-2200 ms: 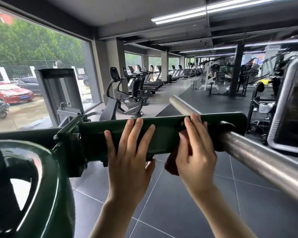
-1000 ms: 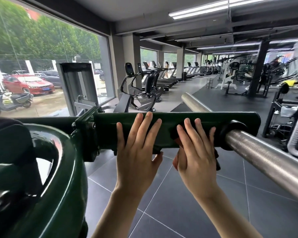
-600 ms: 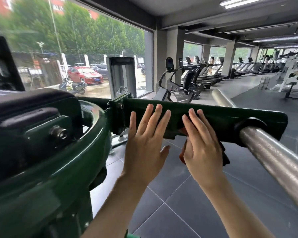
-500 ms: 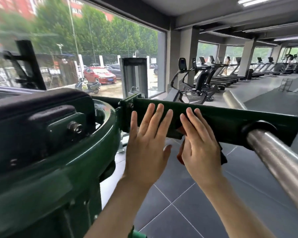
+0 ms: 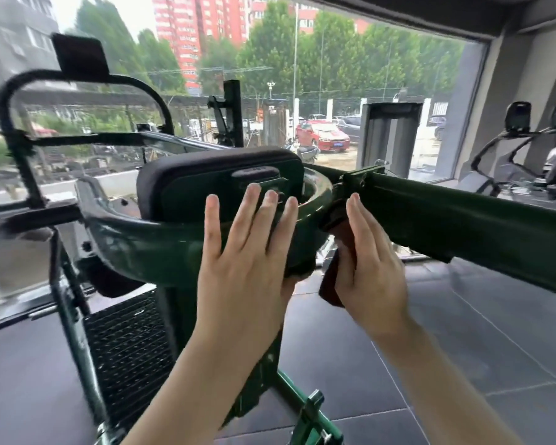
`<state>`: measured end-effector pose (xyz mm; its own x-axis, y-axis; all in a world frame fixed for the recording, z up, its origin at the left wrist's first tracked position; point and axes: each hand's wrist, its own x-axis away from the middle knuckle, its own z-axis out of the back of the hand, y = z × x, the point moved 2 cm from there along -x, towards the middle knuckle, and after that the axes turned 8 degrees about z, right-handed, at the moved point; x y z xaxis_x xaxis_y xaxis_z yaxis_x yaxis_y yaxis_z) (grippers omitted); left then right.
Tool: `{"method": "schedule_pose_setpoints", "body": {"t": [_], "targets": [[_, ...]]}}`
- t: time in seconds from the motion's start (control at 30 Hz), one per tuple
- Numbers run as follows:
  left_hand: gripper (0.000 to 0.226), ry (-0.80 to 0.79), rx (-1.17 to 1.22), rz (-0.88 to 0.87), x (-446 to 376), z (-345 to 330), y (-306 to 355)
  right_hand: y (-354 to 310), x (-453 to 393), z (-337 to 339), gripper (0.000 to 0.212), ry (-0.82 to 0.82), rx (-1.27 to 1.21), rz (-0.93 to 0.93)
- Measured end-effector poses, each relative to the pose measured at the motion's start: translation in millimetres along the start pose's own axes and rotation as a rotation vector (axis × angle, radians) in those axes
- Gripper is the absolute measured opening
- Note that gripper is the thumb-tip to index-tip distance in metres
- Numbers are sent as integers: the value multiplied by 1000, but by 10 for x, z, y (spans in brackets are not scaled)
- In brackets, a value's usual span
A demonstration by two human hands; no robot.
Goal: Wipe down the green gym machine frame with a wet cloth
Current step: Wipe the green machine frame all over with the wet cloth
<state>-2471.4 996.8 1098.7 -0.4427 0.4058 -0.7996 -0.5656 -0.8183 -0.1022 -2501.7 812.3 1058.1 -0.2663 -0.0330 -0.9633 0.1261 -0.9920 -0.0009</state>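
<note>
I see my left hand (image 5: pixel 249 261) spread flat, fingers straight, its palm against the curved rim of the dark green painted steel machine frame (image 5: pixel 161 239), with the fingertips reaching up over the black padded cushion (image 5: pixel 212 178) that sits at 12 o'clock from that hand. My right hand (image 5: pixel 371 268) is at 3 o'clock from the left, fingers straight and together, pressing a dark reddish-brown cloth (image 5: pixel 337 252) against the joint where the frame's long green square arm (image 5: pixel 463 216) meets the rim. The cloth hangs down under the palm; I cannot tell whether the thumb pinches it. The arm runs off toward 3 o'clock. A black perforated metal panel (image 5: pixel 129 345) stands at 7 o'clock under the rim. Beyond the big window, a red car (image 5: pixel 323 136) is parked at 1 o'clock.
</note>
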Motion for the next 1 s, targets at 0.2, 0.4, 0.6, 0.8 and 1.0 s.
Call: {"method": "schedule_pose_setpoints", "body": {"t": [0.2, 0.4, 0.6, 0.8, 1.0], "targets": [[98, -19, -73, 27, 102, 6, -237, -314, 45, -204, 39, 63, -123, 204], [87, 81, -75, 96, 87, -66, -163, -187, -92, -236, 37, 104, -287, 188], [87, 150, -113, 84, 85, -94, -168, -121, 3, -322, 38, 100, -353, 356], [98, 143, -160, 83, 88, -94, -156, -200, 81, -359, 36, 165, -346, 145], [97, 142, -179, 69, 94, -105, -160, -38, -24, -353, 35, 164, -412, 233]]}}
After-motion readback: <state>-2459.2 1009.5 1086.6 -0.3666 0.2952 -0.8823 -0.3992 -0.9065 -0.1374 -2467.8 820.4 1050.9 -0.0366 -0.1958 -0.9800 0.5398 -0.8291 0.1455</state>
